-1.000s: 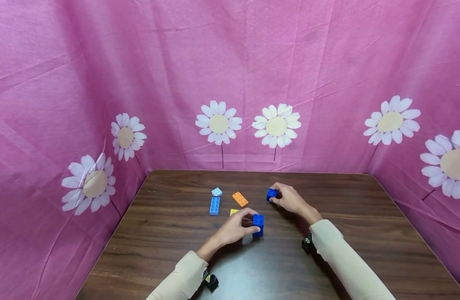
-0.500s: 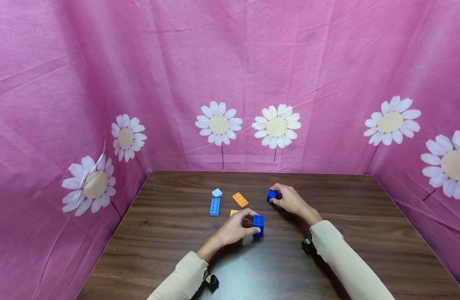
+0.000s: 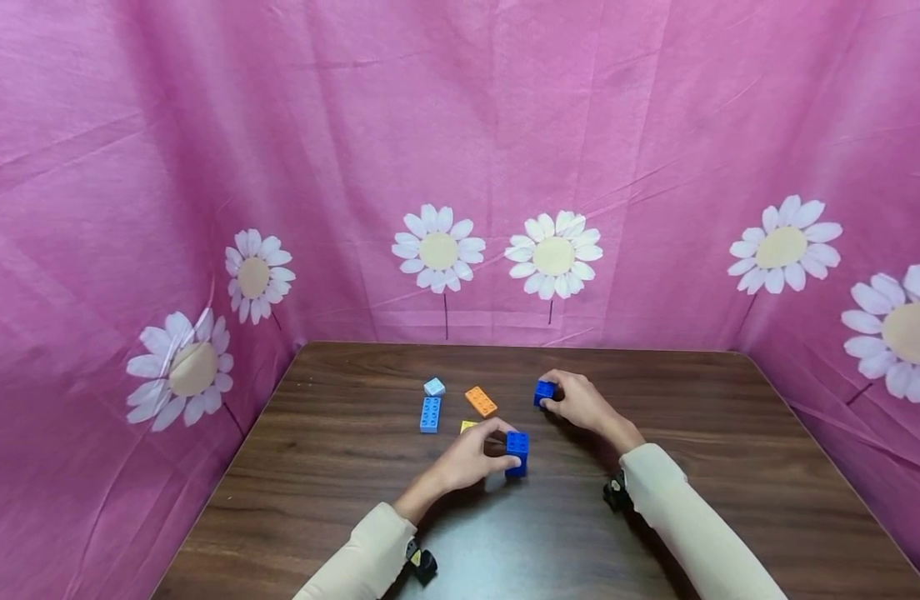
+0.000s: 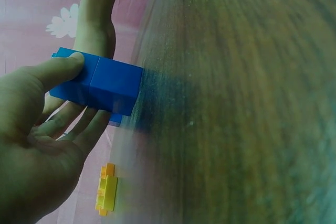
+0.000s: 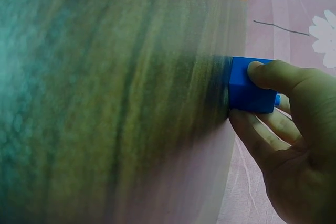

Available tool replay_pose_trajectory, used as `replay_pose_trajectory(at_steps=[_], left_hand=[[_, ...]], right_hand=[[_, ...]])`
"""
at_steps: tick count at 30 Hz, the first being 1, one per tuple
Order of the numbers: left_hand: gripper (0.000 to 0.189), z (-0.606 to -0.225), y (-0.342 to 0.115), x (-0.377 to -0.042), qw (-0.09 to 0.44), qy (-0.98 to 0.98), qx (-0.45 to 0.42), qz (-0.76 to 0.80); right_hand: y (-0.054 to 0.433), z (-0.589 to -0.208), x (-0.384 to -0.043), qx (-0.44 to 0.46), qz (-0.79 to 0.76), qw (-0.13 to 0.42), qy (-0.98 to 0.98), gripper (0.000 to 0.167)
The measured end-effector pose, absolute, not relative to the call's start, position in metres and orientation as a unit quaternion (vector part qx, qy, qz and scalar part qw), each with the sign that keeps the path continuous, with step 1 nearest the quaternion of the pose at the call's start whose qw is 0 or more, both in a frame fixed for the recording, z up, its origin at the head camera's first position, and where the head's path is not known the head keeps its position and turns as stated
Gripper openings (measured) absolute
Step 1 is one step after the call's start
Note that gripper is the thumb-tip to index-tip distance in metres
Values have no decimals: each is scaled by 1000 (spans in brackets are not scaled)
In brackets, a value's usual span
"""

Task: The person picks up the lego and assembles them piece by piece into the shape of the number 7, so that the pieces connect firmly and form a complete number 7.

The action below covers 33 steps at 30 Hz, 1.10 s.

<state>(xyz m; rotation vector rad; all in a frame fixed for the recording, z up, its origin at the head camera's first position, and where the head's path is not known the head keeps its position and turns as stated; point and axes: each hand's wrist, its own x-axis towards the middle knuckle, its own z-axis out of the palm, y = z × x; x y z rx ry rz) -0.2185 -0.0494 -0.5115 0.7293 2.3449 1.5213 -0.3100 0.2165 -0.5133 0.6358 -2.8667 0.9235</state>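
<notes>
My left hand grips a stack of two dark blue bricks standing upright on the table, studs up. In the left wrist view a seam shows between the stacked bricks, with the thumb on one side and fingers on the other. Farther back and to the right, my right hand holds a single dark blue brick between thumb and fingers. The right wrist view shows this blue brick down at the table surface.
Left of the hands lie an orange brick, a light blue long brick and a pale blue small brick. A yellow brick is partly hidden behind my left hand. Pink flowered cloth hangs around the wooden table.
</notes>
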Motion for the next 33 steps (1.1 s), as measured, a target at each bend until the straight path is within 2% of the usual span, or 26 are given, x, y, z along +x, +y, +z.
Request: replay_pose_trajectory(at_steps=[22,33], left_hand=[[28,-512,-49,-220,117,807,246,524],[27,-512,-47,-219,125,806,244,524]], right_hand=[[221,-496,-300,224,316,62,-920,38],[219,-485,-290,234,331,59,-912,42]])
